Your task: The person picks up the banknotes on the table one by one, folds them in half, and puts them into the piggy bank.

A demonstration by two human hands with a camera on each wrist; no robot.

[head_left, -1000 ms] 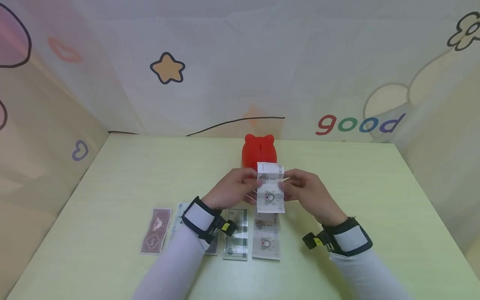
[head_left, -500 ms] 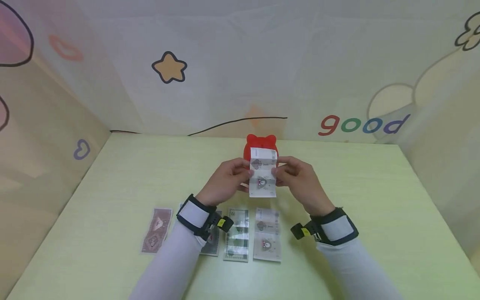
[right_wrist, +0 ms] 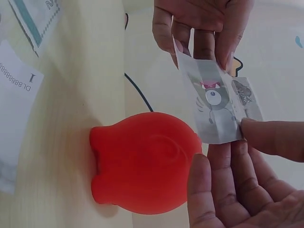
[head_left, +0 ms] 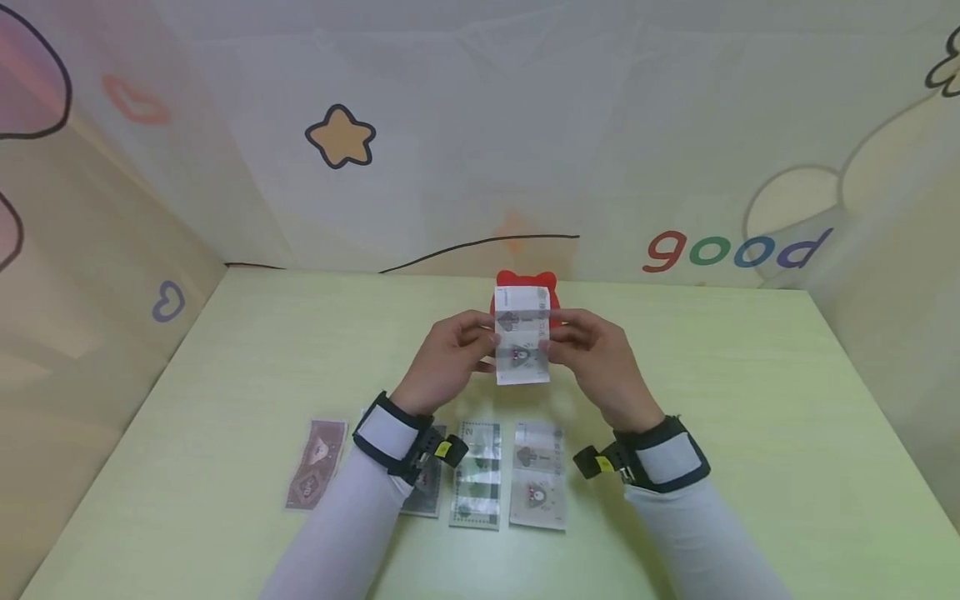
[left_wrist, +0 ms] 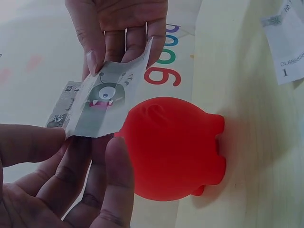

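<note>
A creased paper play banknote (head_left: 522,367) is stretched between my two hands, its long side pointing away from me. My left hand (head_left: 444,362) pinches its left edge between thumb and fingers, and my right hand (head_left: 602,367) pinches the right edge the same way. In the left wrist view the underside of the banknote (left_wrist: 102,107) shows a one-eyed monster. Just beyond it stands a red piggy bank (head_left: 527,279), mostly covered by the note in the head view. Both wrist views show the round body of the piggy bank (right_wrist: 147,161) below the raised note; its slot is hidden.
Nearer me, several play notes lie in a row on the pale green table (head_left: 712,367): a mauve note (head_left: 317,464), a dark note (head_left: 426,487) partly under my left wrist, a green note (head_left: 476,475) and a grey-white note (head_left: 537,475). A printed cloth wall (head_left: 465,150) stands behind.
Both hands have carried the banknote away from the row of notes, forward and slightly left, so it now overlaps the piggy bank. The grip on both edges stays the same.
</note>
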